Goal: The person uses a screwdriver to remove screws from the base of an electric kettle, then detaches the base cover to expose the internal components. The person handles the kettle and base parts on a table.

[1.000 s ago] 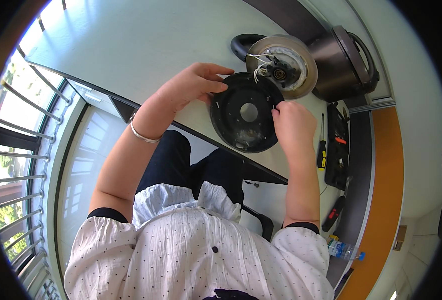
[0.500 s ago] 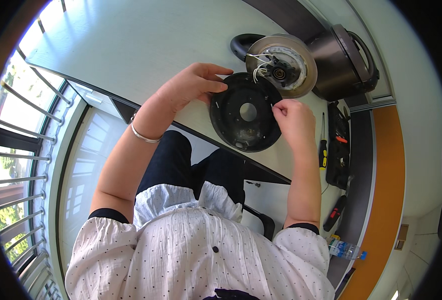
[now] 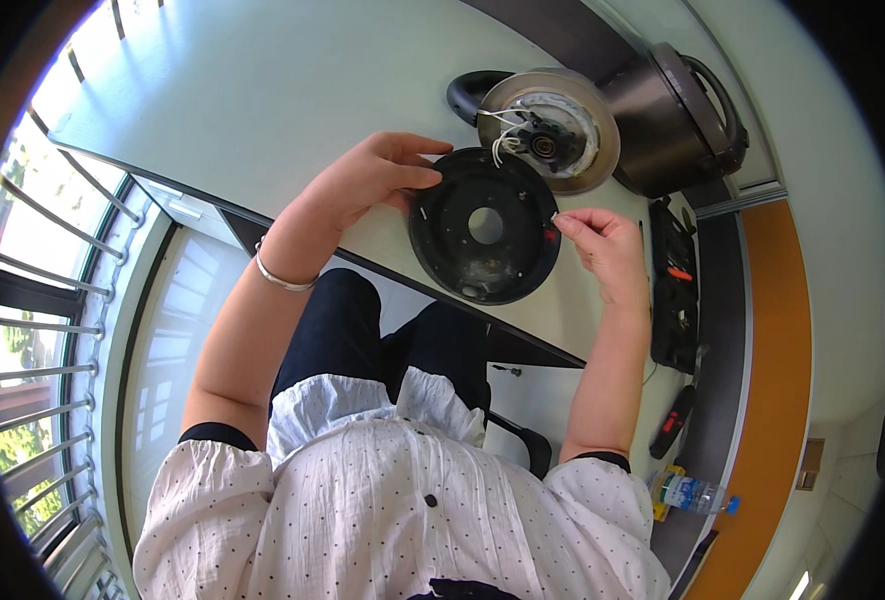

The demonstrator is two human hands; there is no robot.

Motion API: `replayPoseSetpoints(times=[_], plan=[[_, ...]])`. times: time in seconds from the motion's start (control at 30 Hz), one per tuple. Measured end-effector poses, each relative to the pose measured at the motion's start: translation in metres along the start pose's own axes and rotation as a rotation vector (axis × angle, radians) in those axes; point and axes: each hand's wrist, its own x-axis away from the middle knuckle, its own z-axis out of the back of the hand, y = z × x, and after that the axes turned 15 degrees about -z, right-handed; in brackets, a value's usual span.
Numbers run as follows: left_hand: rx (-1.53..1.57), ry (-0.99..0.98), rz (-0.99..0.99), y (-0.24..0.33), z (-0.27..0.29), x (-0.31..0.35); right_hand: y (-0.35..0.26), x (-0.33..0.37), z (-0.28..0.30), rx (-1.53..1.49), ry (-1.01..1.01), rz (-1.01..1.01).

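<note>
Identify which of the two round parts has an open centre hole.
The black dish between the left hand and right hand: pale tabletop shows through its middle. The wired metal part has a ringed black fitting there.

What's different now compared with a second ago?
Your right hand has drawn rightward to the edge of the black round cover, revealing a red spot; whether it pinches something is unclear. Your left hand stays at the cover's upper-left edge.

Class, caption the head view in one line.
Left hand at the rim of a black dish, right hand pinched by its right edge, metal vessel beyond.
</note>
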Motion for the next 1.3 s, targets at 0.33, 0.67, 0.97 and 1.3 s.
replayPoseSetpoints(times=[0.33,0.67,0.97,1.3], plan=[[0.032,0.058,-0.033,-0.002,-0.005,-0.001,0.014,-0.001,0.002,-0.074,-0.035,-0.026],[0.077,-0.034,-0.009,0.002,-0.005,-0.002,0.02,0.011,0.014,-0.131,-0.087,-0.038],[0.052,0.009,0.002,0.002,-0.003,-0.001,0.035,0.034,0.024,-0.158,-0.043,-0.04],[0.009,0.027,0.019,0.002,-0.004,-0.001,0.022,0.042,0.013,-0.059,-0.108,0.048]])
